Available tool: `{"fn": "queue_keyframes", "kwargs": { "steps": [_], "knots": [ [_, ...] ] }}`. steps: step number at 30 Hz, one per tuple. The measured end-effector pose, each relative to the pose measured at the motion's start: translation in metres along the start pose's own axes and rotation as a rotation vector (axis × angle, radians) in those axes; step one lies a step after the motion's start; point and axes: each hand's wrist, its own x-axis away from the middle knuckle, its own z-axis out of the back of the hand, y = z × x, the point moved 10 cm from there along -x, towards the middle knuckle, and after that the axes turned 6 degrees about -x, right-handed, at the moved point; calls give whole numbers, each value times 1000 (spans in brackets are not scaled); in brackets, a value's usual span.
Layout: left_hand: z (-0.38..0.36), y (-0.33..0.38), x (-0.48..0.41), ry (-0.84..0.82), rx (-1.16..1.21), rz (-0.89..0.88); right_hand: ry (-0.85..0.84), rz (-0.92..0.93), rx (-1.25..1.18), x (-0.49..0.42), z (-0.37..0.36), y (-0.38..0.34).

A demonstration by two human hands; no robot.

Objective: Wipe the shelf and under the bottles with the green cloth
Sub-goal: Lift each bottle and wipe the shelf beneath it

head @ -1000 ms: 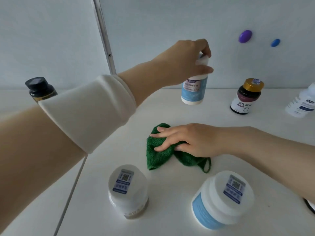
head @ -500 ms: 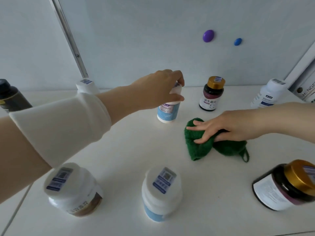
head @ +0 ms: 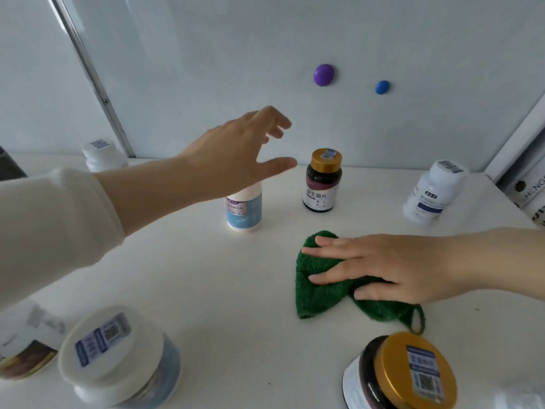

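Bare shelf (head: 206,276) wide open left of the green cloth (head: 318,290), blue-label bottle (head: 244,212) behind-left of the cloth, gold-capped bottle (head: 323,184) straight behind, open gap between them, white bottle (head: 430,196) behind-right, gold-lidded jar (head: 404,376) near its front edge, white-lidded jar (head: 118,358) well apart front-left.

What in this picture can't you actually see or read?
Head view:
- Blue-label bottle: its cap is hidden behind the left hand.
- Green cloth: its middle is covered by the right hand.
- Gold-lidded jar: cut off by the bottom edge.
- White-lidded jar: label blurred, unreadable.
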Motion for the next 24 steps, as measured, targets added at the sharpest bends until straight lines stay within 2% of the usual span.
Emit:
{"fn": "queue_keyframes", "kwargs": {
  "steps": [3, 7, 9, 12, 16, 20, 22, 24],
  "knots": [
    [-20, 32, -23, -114, 0, -104, 16, 32, 12, 4, -3, -4],
    [-63, 44, -44, -292, -36, -141, 90, 41, 3, 3, -1, -3],
    [-71, 45, -52, -319, 19, -131, 158, 62, -6, 4, -1, -4],
    [-60, 45, -67, -300, 47, -119, 344, 94, 21, 1, 10, 5],
    [-1, 29, -92, -124, 84, -34, 541, -191, -94, -15, 48, 61],
    [41, 15, -95, 37, 17, -3, 584, -493, -119, -44, 86, 122],
    [46, 13, -87, 56, -6, -6, 591, -569, -90, -55, 96, 133],
    [42, 18, -78, 26, -37, -16, 557, -569, -74, -56, 92, 124]
  ]
}}
